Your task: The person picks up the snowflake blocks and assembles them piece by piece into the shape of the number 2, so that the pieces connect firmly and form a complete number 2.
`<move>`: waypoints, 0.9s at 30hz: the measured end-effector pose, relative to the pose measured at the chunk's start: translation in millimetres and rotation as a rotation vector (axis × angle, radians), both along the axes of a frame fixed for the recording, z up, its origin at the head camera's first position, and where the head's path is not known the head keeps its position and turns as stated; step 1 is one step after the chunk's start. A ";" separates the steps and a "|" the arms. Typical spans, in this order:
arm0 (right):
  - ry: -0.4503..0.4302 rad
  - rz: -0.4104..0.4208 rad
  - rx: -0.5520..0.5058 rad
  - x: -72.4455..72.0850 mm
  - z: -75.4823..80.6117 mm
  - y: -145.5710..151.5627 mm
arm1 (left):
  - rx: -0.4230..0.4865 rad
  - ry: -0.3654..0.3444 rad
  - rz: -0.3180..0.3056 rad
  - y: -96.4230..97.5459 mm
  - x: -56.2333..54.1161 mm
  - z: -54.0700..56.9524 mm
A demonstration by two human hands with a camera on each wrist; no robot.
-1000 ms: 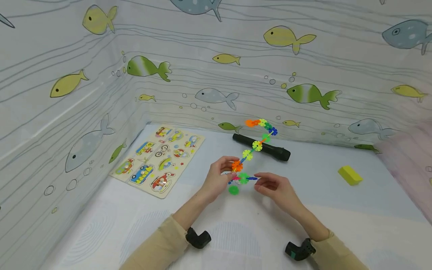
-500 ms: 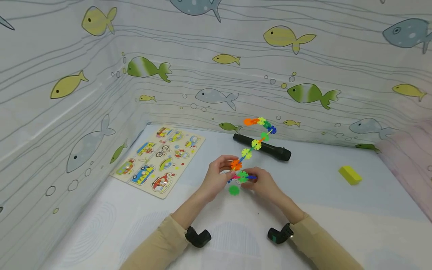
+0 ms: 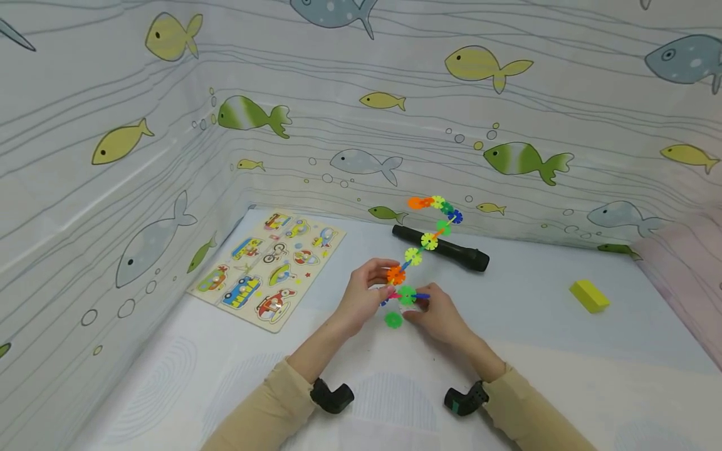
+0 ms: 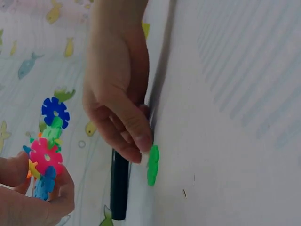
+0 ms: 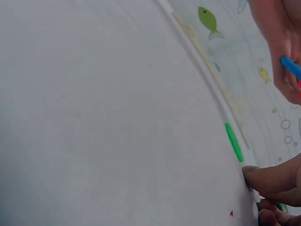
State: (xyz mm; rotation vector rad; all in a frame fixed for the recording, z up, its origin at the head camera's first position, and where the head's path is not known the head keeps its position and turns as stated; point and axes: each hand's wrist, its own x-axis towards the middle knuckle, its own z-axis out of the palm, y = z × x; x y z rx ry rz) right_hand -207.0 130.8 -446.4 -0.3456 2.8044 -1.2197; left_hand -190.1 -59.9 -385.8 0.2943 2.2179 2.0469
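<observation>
My left hand (image 3: pixel 361 299) grips the lower part of a curved chain of flower-shaped interlocking plastic discs (image 3: pixel 413 257), coloured orange, yellow, green, blue and pink. The chain's hooked far end rises above the table; a short branch with a green and a blue disc points right. Beneath that branch, my right hand (image 3: pixel 444 318) is low at the table, thumb and fingertips pinching a small whitish disc (image 4: pixel 145 158), mostly hidden by the fingers. A loose green disc (image 3: pixel 393 320) lies right beside those fingertips, also seen in the right wrist view as a green disc (image 5: pixel 233 142) edge-on.
Behind the chain lies a black microphone (image 3: pixel 470 255). A wooden vehicle puzzle board (image 3: pixel 293 241) rests at the back left, and a yellow block (image 3: pixel 589 295) sits to the right. A fish-patterned wall (image 3: pixel 316 125) encloses the table's back and left.
My right hand has moved left and in under the chain's short branch, closing its fingertips at the whitish disc. The left hand and the chain have barely moved.
</observation>
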 end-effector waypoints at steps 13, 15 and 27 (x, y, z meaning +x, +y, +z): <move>-0.055 -0.067 -0.221 32.9 32.4 49.7 | -0.017 -0.018 -0.025 6.2 3.1 0.2; -0.071 -0.104 -0.241 33.3 33.6 55.5 | -0.015 -0.019 -0.027 6.4 3.2 -0.4; -0.115 -0.144 -0.389 40.3 41.5 55.4 | -0.028 -0.007 -0.033 7.2 3.5 -2.2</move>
